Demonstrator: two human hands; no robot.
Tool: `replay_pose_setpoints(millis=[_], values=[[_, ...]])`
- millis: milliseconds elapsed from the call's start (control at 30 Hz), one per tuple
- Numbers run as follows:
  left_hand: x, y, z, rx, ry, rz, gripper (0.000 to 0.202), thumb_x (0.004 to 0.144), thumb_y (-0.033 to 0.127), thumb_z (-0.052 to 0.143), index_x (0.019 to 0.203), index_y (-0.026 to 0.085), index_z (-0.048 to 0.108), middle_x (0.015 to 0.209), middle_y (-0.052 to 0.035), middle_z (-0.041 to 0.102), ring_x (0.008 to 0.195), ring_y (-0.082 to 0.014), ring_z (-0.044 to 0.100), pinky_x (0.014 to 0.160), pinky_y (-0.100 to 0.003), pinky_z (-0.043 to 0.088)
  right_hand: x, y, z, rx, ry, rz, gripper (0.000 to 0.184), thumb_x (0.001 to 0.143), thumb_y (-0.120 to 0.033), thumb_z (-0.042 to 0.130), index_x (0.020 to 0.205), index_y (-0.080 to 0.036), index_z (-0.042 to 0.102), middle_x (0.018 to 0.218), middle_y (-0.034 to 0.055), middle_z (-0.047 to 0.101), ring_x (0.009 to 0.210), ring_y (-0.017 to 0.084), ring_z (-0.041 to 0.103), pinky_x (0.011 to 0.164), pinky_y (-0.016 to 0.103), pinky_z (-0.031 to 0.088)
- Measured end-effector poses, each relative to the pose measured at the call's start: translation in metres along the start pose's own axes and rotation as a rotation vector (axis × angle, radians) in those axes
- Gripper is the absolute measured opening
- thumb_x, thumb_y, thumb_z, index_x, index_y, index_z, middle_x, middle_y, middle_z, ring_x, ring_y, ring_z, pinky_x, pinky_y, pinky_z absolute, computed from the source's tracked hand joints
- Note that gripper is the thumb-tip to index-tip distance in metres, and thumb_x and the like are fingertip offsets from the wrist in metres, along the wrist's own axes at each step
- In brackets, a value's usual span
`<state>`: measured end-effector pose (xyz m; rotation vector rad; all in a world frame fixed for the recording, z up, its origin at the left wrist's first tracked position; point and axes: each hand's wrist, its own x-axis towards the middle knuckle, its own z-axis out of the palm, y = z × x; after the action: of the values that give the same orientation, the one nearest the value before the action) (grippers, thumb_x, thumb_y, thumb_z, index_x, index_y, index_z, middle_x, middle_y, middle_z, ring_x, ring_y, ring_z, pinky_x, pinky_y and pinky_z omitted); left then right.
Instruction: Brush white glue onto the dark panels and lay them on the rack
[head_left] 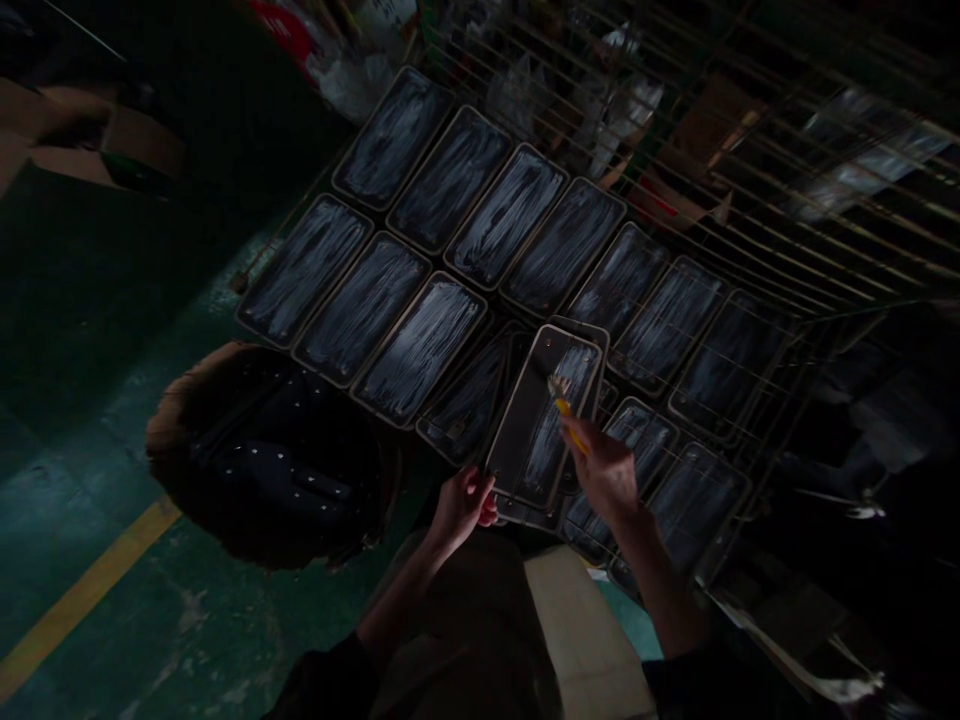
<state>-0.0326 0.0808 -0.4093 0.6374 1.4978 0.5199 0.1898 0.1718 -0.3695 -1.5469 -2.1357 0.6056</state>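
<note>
My right hand grips a paintbrush with a yellow handle, its bristles against a dark rectangular plate. Pale streaks of coating run down the right side of that plate; its left side looks bare and dark. The fingers of my left hand pinch the plate's lower left corner, holding it tilted above other plates. Around it lie several similar plates in rows, such as a heavily streaked plate and another plate, most smeared with whitish coating.
A round container with a ragged brown rim stands left of the plates, with dark perforated pieces inside. Wire mesh rises behind and to the right. An open cardboard box sits far left on the green floor, which bears a yellow line.
</note>
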Motion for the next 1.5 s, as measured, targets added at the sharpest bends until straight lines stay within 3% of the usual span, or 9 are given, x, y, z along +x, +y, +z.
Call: replay_pose_setpoints(millis=[200,400,567,700,800,933,1067,1267,1500], values=[[0.0,-0.003,0.0,-0.081,-0.036,-0.021,0.036,0.082,0.053,0.056,0.077,0.018,0.047,0.056,0.001,0.063,0.046,-0.0162,0.065,0.041,-0.023,0.05,-0.074,-0.061,-0.005,0.169,-0.27,0.029,0.023,0.098,-0.027,0.045,0.117,-0.023,0.058,0.101,0.0057,0.072,0.086,0.017,0.07,0.078,0.027,0.056],[-0.001,-0.001,-0.006,-0.027,-0.085,0.031,0.034,0.085,0.052,0.054,0.078,0.019,0.046,0.06,0.0002,0.065,0.049,-0.016,0.066,0.043,-0.022,0.05,-0.053,-0.056,-0.014,0.621,-0.414,0.333,0.025,0.099,-0.036,0.042,0.113,-0.025,0.059,0.08,-0.0001,0.071,0.07,0.014,0.069,0.067,0.025,0.058],[0.0,0.002,-0.009,0.031,-0.093,0.054,0.034,0.085,0.051,0.054,0.076,0.019,0.046,0.057,0.0008,0.063,0.045,-0.0141,0.064,0.042,-0.019,0.046,0.001,-0.006,-0.002,0.753,-0.187,0.454,0.03,0.095,-0.047,0.049,0.105,-0.022,0.061,0.07,0.0004,0.069,0.059,0.016,0.067,0.056,0.027,0.058],[0.003,0.003,-0.01,0.046,-0.108,0.064,0.032,0.086,0.05,0.052,0.076,0.019,0.048,0.057,0.0007,0.063,0.045,-0.0141,0.064,0.042,-0.019,0.045,0.04,0.019,-0.005,0.567,0.119,0.346,0.031,0.095,-0.047,0.047,0.108,-0.022,0.06,0.076,0.0018,0.068,0.063,0.017,0.068,0.058,0.029,0.058],[0.004,0.004,-0.01,0.051,-0.102,0.063,0.032,0.086,0.048,0.052,0.077,0.018,0.049,0.056,0.0001,0.063,0.044,-0.0146,0.064,0.042,-0.02,0.046,0.057,0.019,-0.009,0.324,0.212,0.229,0.03,0.097,-0.043,0.044,0.112,-0.023,0.06,0.085,0.0038,0.07,0.072,0.017,0.07,0.068,0.03,0.058],[0.003,0.006,-0.011,0.022,-0.108,0.047,0.034,0.085,0.051,0.052,0.079,0.018,0.049,0.058,-0.0009,0.064,0.045,-0.0151,0.064,0.042,-0.021,0.047,0.063,0.013,-0.001,0.098,0.211,0.092,0.026,0.097,-0.036,0.047,0.114,-0.023,0.061,0.097,0.006,0.072,0.085,0.019,0.071,0.077,0.032,0.057],[0.004,0.006,-0.011,-0.007,-0.11,0.019,0.036,0.084,0.053,0.054,0.077,0.018,0.047,0.057,-0.0006,0.064,0.044,-0.0146,0.063,0.042,-0.021,0.047,0.049,0.005,0.008,0.106,0.042,0.01,0.025,0.098,-0.034,0.045,0.113,-0.024,0.062,0.108,0.005,0.071,0.095,0.018,0.069,0.082,0.031,0.056],[0.005,0.004,-0.012,-0.01,-0.128,0.029,0.036,0.085,0.052,0.053,0.077,0.018,0.048,0.058,-0.0013,0.064,0.044,-0.0136,0.063,0.042,-0.02,0.047,0.025,-0.011,-0.022,0.365,-0.232,0.083,0.023,0.098,-0.035,0.046,0.115,-0.027,0.059,0.097,0.0011,0.072,0.077,0.014,0.071,0.072,0.027,0.059],[0.006,0.001,-0.014,-0.03,-0.133,0.021,0.037,0.084,0.053,0.055,0.079,0.017,0.048,0.058,-0.0005,0.063,0.044,-0.0133,0.063,0.042,-0.02,0.047,0.071,0.006,-0.016,0.307,0.096,0.142,0.025,0.097,-0.038,0.045,0.113,-0.026,0.061,0.085,0.0007,0.069,0.075,0.016,0.069,0.074,0.031,0.059]])
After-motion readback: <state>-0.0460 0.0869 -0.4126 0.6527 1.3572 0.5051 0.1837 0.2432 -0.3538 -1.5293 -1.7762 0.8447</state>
